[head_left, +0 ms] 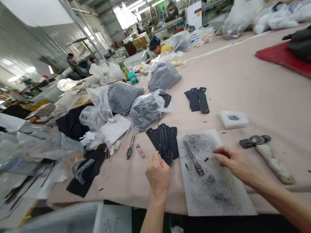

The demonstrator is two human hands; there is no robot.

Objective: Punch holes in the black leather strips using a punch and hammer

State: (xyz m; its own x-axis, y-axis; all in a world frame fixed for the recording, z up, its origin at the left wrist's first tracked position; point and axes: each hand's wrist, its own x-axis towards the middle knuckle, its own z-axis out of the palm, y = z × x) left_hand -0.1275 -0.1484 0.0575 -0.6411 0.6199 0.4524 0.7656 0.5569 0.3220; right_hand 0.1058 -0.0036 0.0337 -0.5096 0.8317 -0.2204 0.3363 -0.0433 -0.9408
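Grip of the left hand (157, 174) is curled nearly closed just left of the board (199, 203), near the fanned dark pieces (165, 145); whether it holds anything cannot be told. The right hand (236, 163) bunches its fingertips over the board's right side, its hold unclear. 1 metal tool (193, 158) lies on the board, 1 hammer (271, 156) right of it. A smaller dark group (203, 102) sits beyond the board; which pieces are finished is unclear.
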